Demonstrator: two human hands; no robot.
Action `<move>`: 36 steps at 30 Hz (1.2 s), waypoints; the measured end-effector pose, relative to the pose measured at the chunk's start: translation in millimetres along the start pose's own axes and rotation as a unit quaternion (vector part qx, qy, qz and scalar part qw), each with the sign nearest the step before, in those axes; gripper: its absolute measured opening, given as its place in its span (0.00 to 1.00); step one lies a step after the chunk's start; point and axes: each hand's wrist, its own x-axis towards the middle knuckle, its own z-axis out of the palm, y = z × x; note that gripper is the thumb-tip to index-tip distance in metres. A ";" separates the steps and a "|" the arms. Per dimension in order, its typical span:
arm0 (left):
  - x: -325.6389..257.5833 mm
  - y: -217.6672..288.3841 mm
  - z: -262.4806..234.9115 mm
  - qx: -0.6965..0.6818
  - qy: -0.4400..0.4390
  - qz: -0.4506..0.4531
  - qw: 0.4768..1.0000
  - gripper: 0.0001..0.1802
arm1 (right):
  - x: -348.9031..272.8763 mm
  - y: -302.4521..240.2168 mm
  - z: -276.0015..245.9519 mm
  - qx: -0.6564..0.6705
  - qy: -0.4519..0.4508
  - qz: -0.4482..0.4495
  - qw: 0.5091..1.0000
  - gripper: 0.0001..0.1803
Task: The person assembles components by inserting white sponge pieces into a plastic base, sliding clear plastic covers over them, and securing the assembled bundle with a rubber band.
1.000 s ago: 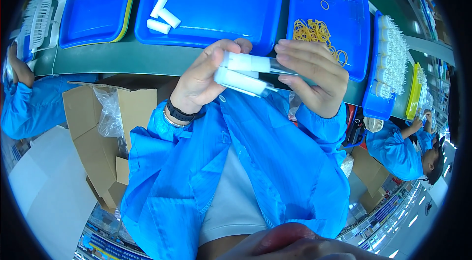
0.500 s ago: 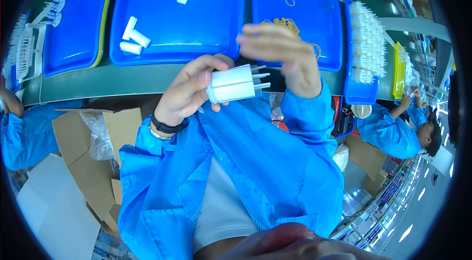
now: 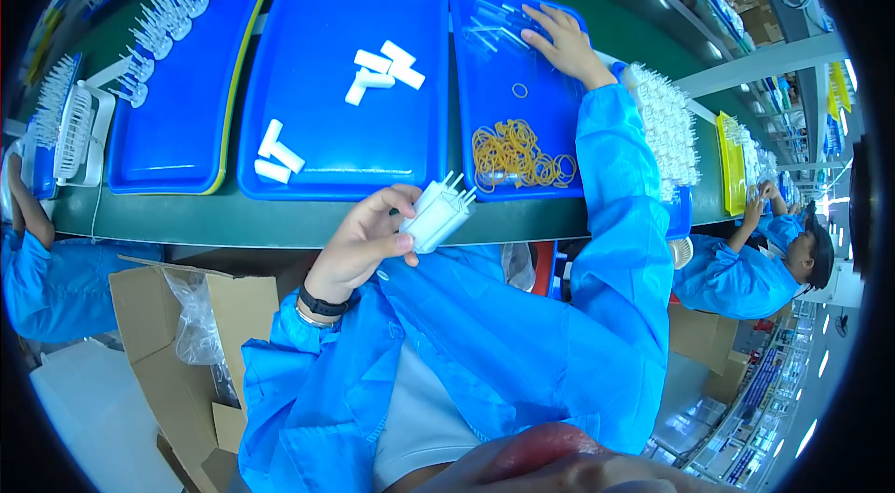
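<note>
My left hand [image 3: 359, 241] is closed on a white cylindrical part with pins [image 3: 438, 216], tilted so that its thin prongs point up and to the right. Clear plastic seems to run along its sides. At the far end of the right blue tray [image 3: 471, 102], my right hand [image 3: 564, 44] reaches over loose clear plastic tubes [image 3: 489, 32] with its fingers stretched apart. Whether its fingertips touch a tube I cannot tell. Nearer to me in that tray lie a heap of yellow rubber bands [image 3: 508, 153] and one separate band [image 3: 519, 90].
Several short white cylinders [image 3: 376, 79] lie in the middle blue tray [image 3: 340, 18]. White pronged parts stand in the left blue tray [image 3: 177, 139] and in a dense block [image 3: 660, 125] at right. Co-workers [image 3: 746, 260] sit on both sides. An open cardboard box [image 3: 154, 325] stands below the table.
My right hand has moved from beside the pronged part to the tubes at the far end of the right tray. My left hand has kept its hold, and the part now tilts upward.
</note>
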 end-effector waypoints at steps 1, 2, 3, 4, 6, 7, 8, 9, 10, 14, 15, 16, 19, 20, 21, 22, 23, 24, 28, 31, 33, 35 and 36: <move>-0.4 -0.1 0.0 -0.001 0.005 -0.007 1.000 0.14 | -0.2 -0.5 -0.4 -0.005 -0.014 0.005 1.000 0.31; 0.2 0.6 0.1 -0.004 0.007 -0.011 1.000 0.14 | -0.1 1.4 -3.2 -0.007 -0.009 0.004 1.000 0.31; 1.2 1.4 -0.2 -0.001 0.004 -0.008 1.000 0.14 | -0.8 4.3 -6.8 0.025 -0.015 -0.016 0.999 0.30; 1.5 1.4 -0.5 -0.002 0.005 -0.010 1.000 0.14 | -2.2 2.4 -11.8 0.057 -0.023 -0.038 0.997 0.29; 2.3 2.2 -2.6 -0.004 -0.001 -0.008 1.000 0.13 | -7.4 1.8 -26.4 0.073 -0.056 -0.046 0.995 0.27; 2.7 3.0 -2.9 -0.002 -0.004 -0.008 1.000 0.13 | -11.8 -2.0 -39.4 0.090 -0.091 -0.050 0.990 0.26; 2.0 2.8 -4.4 -0.007 -0.004 -0.010 1.000 0.13 | -11.3 -11.0 -54.7 0.094 -0.135 -0.037 0.986 0.21; 1.3 2.2 -5.6 -0.012 -0.003 -0.010 1.000 0.13 | -6.8 -15.0 -63.2 0.093 -0.133 -0.040 0.986 0.21; 1.8 2.1 -6.8 -0.010 -0.005 -0.012 1.000 0.13 | -5.5 -16.9 -69.3 0.126 -0.159 0.000 0.979 0.20; 2.7 0.9 -7.2 -0.011 -0.013 -0.010 1.000 0.13 | 12.0 -24.6 -53.7 0.125 -0.088 -0.022 0.988 0.21; 2.4 0.9 -6.5 -0.014 -0.018 -0.011 1.000 0.13 | 15.3 -24.1 -40.3 0.095 -0.014 -0.094 0.991 0.22; 0.7 0.4 -5.1 -0.017 -0.012 -0.011 1.000 0.13 | 20.1 -30.7 -29.2 0.114 -0.017 -0.069 0.991 0.26; -1.6 1.3 -2.4 -0.018 -0.006 -0.013 1.000 0.13 | 29.5 -53.9 -6.1 0.095 0.019 -0.028 0.995 0.29; -1.8 1.8 -0.9 -0.020 -0.004 -0.006 1.000 0.13 | 31.7 -58.3 -1.6 0.106 0.021 -0.012 0.994 0.28; -1.4 2.5 -1.4 -0.017 -0.005 -0.006 1.000 0.13 | 33.3 -57.1 -2.8 0.108 0.024 -0.012 0.994 0.28; -2.3 0.8 -2.9 -0.019 -0.005 -0.003 1.000 0.13 | 35.1 -58.5 -6.3 0.127 -0.020 -0.027 0.991 0.27; -3.3 -0.3 -3.7 -0.022 -0.005 -0.001 1.000 0.12 | 35.5 -59.4 -9.5 0.146 -0.063 -0.042 0.986 0.26; -3.5 -0.1 -4.0 -0.021 -0.003 -0.002 1.000 0.12 | 34.1 -59.1 -11.2 0.148 -0.065 -0.042 0.986 0.26; -2.5 -2.3 -8.0 -0.016 -0.015 0.001 1.000 0.12 | 18.3 -56.8 -22.7 0.171 -0.110 -0.110 0.973 0.19; -2.6 -1.3 -8.2 -0.017 -0.021 -0.007 1.000 0.13 | 4.4 -56.6 -23.8 0.156 -0.135 -0.129 0.970 0.16; -4.1 -2.4 -6.9 -0.019 -0.023 -0.011 0.999 0.13 | -6.1 -61.3 -28.7 0.114 -0.122 -0.081 0.983 0.17; -4.1 -2.9 -5.5 0.004 -0.006 -0.003 1.000 0.16 | -10.6 -64.3 -31.8 0.103 -0.116 -0.079 0.985 0.16; -5.1 -3.3 -5.7 0.002 -0.004 -0.005 1.000 0.16 | -13.0 -66.1 -32.2 0.091 -0.109 -0.079 0.987 0.16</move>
